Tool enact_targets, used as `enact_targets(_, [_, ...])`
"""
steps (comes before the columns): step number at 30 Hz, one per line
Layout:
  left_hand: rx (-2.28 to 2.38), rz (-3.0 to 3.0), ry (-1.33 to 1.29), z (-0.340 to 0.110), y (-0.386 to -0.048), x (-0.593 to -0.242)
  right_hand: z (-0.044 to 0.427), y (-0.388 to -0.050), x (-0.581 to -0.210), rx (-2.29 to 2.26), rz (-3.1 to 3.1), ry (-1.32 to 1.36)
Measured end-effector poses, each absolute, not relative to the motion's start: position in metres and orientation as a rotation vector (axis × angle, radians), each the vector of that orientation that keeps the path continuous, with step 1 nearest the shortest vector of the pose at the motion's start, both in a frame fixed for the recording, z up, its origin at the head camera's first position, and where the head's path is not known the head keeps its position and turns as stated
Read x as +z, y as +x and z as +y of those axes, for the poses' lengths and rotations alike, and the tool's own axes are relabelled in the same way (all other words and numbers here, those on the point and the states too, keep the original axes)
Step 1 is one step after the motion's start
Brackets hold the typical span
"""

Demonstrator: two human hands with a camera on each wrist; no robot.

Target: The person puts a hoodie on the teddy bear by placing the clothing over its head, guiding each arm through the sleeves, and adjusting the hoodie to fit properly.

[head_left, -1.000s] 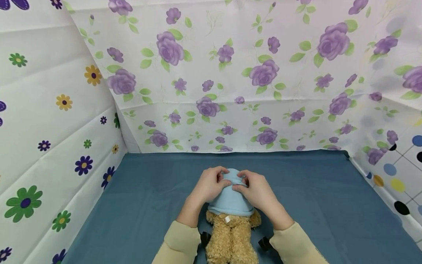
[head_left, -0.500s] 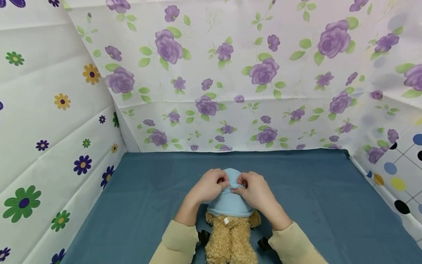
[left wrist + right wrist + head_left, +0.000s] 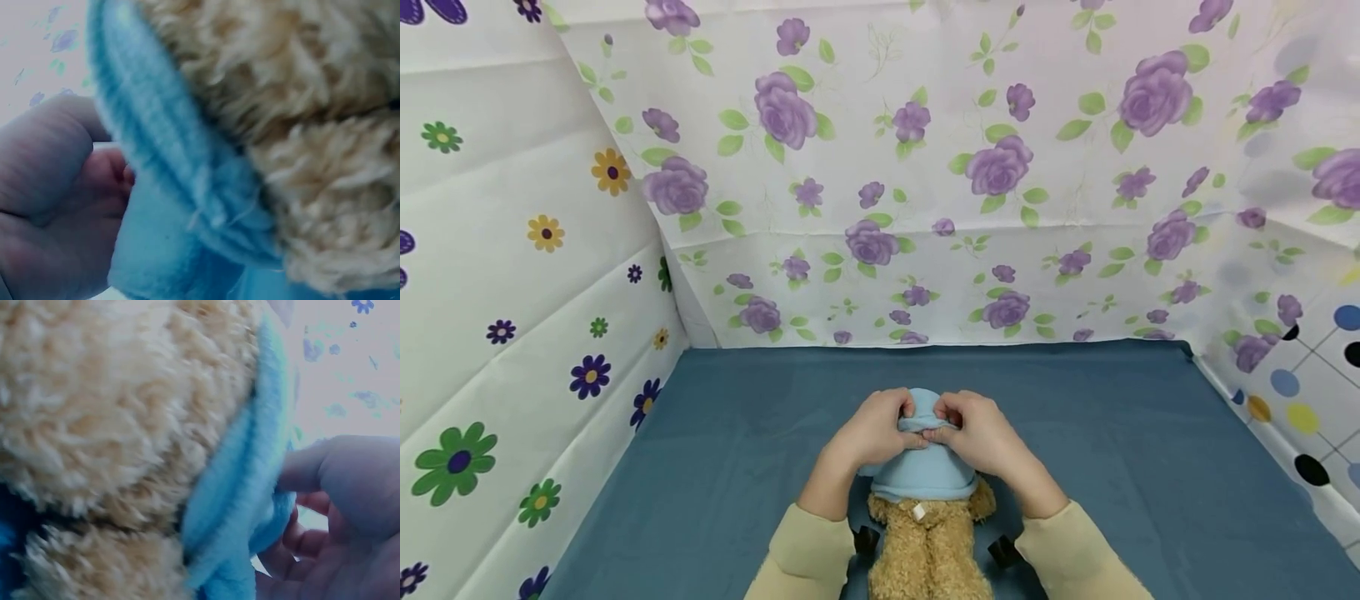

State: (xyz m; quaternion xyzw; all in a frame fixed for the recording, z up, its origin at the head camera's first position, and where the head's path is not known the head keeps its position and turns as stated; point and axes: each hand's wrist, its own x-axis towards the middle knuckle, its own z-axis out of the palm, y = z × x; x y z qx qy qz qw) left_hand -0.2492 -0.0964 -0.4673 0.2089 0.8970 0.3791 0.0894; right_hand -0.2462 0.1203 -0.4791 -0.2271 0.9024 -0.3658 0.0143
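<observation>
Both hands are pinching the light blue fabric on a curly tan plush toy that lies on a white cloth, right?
Not quite: the cloth under the plush toy is dark blue, not white, as the head view shows. The left hand and right hand do pinch the light blue fabric.

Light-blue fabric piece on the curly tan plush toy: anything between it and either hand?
Nothing visible: left hand and right hand both hold the fabric piece near its far end; the plush toy shows at its near edge.
</observation>
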Motion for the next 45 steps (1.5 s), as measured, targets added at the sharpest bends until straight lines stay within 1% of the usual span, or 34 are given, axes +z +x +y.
enact_targets(4, [1.152,2.718,0.444,-0.092,-0.248,-0.471,0.123,-0.245,-0.477,-1.241,2.646,-0.797])
enact_targets(8, [1.182,2.734,0.385,-0.090,-0.248,-0.471,0.121,-0.242,-0.472,-1.298,2.476,-0.771])
enact_targets(12, [1.228,2.700,0.456,-0.092,-0.251,-0.471,0.124,-0.244,-0.469,-1.318,2.404,-0.679])
enact_targets(17, [1.294,2.632,0.583,-0.103,-0.255,-0.469,0.129,-0.248,-0.470,-1.288,2.565,-0.497])
enact_targets(19, [1.315,2.630,0.585,-0.104,-0.256,-0.469,0.128,-0.248,-0.471,-1.304,2.608,-0.425])
enact_targets(22, [1.300,2.663,0.568,-0.101,-0.257,-0.471,0.126,-0.249,-0.474,-1.301,2.656,-0.384])
enact_targets(31, [1.231,2.681,0.492,-0.096,-0.254,-0.469,0.116,-0.244,-0.480,-1.172,2.842,-0.477])
enact_targets(40, [1.276,2.619,0.579,-0.092,-0.247,-0.462,0.106,-0.232,-0.477,-1.027,3.015,-0.509])
enact_targets(45, [1.295,2.615,0.567,-0.086,-0.245,-0.458,0.108,-0.233,-0.476,-1.013,3.032,-0.572])
